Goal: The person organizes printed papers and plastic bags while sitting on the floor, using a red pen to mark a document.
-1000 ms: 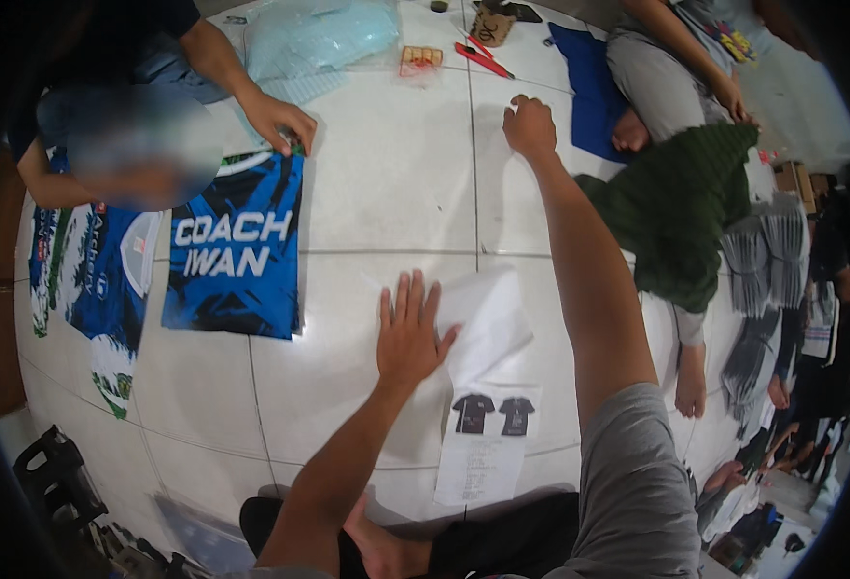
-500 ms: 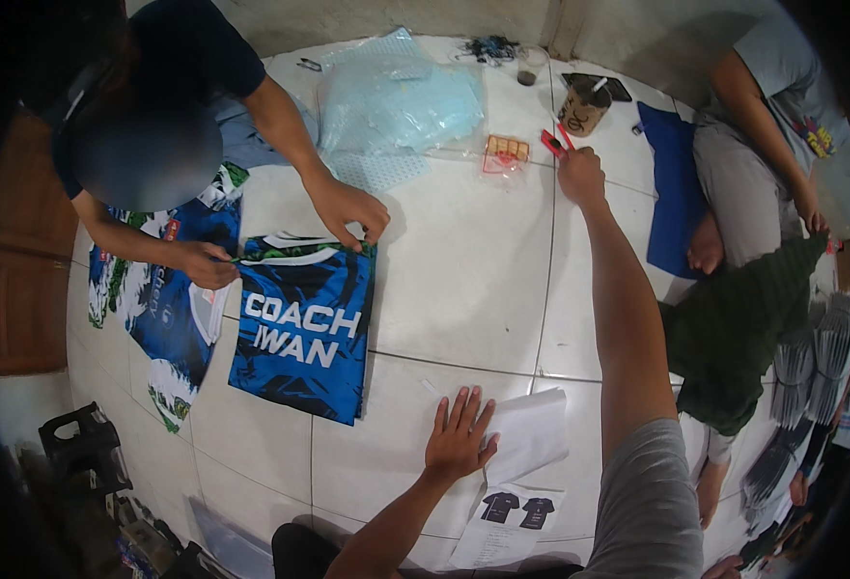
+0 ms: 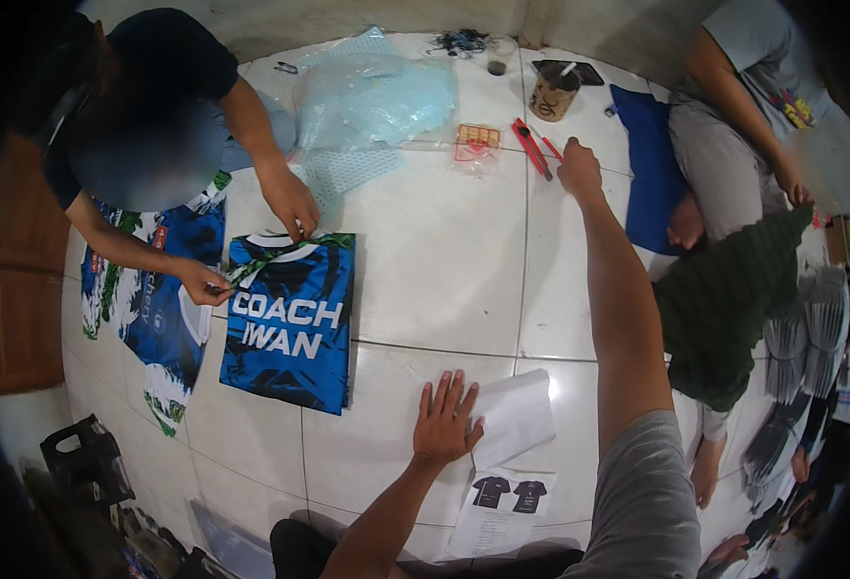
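1. Tile floor (image 3: 434,261) runs broadly between the folded blue jersey (image 3: 290,333) on the left and the person's right forearm, leaving the hands room to slide. On the right, that forearm passes just beside a dark green cloth (image 3: 734,299), the tighter side.
2. The white sheet (image 3: 519,417) lies on the near floor, between the two arms; its near edge meets a printed paper (image 3: 499,521) showing two dark shirts. I can't tell whether they are one piece.
3. The left hand (image 3: 444,427) rests palm down at the sheet's left edge, fingers released and spread toward the far side, thumb out over the paper.
4. The right arm stretches far out, elbow nearly straight. Its right hand (image 3: 582,172) is bent inward beside a slim red stick (image 3: 546,143); I can't tell whether the fingers grasp it. A long red tool (image 3: 531,150) lies just left of that.
5. The sheet is thin, matt and creased; the jersey is smooth, roughly rectangular, with white lettering and a green-patterned trim. A co-worker's two hands pinch at its far edge. Crinkled clear plastic (image 3: 372,101) covers pale blue material farther back.
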